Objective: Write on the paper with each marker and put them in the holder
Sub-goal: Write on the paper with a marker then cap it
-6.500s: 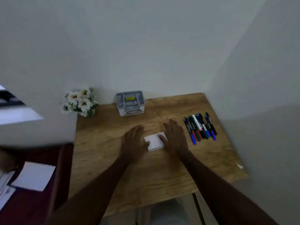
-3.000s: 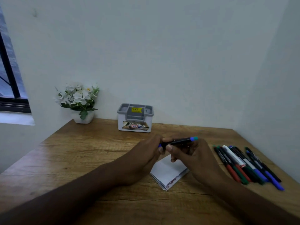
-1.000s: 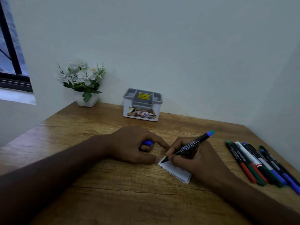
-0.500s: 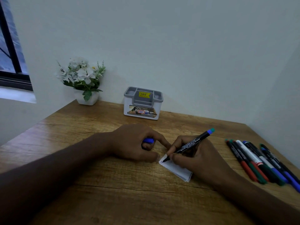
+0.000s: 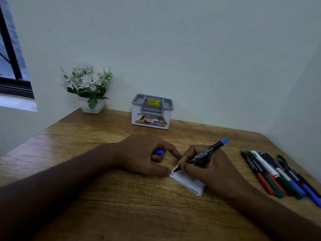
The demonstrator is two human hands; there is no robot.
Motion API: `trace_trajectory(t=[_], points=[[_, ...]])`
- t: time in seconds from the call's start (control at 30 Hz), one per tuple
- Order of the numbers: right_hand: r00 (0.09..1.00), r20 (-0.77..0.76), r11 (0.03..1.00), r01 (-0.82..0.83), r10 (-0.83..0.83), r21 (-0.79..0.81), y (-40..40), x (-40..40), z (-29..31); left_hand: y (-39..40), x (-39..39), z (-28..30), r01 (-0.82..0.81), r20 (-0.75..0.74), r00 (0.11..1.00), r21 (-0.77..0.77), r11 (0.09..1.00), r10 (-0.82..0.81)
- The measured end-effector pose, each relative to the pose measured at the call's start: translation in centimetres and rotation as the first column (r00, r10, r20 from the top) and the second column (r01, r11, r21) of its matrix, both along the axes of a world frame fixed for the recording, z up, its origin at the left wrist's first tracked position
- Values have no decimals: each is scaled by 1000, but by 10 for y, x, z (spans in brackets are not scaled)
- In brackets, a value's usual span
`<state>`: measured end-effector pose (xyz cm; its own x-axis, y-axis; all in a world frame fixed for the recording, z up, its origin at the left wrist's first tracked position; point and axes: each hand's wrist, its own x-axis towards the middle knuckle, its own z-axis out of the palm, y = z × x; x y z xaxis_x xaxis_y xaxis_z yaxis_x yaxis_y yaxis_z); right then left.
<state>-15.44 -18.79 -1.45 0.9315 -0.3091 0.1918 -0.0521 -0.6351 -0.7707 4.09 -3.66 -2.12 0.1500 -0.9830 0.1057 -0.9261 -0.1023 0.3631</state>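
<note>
Writing w/ marker [image 5: 201,155] pinched in right hand [image 5: 208,168], left hand [image 5: 147,156] clutching cap [image 5: 158,152] beside paper [image 5: 188,181]: best w/ light strokes, paper pinned.

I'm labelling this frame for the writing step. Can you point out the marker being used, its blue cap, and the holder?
marker [image 5: 205,154]: head view, middle of the black barrel.
blue cap [image 5: 158,151]: head view, the part showing between the left hand's fingers.
holder [image 5: 150,121]: head view, its white front wall, on the label.

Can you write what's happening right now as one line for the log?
step: writing | right hand: holds black marker with blue end, tip on folded white paper | left hand: holds blue cap | grey-and-white holder: no markers visible
</note>
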Motion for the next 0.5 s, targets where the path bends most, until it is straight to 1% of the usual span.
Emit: trace_trajectory(t=[0.3,0.5], points=[[1000,5,1000,18,-18,-11,-1,0,-1,-1,0,0,-3,39,999,13,1000,2],[1000,8,1000,25,-24,-19,-2,0,-2,-1,0,0,10,16,1000,30,999,-11]])
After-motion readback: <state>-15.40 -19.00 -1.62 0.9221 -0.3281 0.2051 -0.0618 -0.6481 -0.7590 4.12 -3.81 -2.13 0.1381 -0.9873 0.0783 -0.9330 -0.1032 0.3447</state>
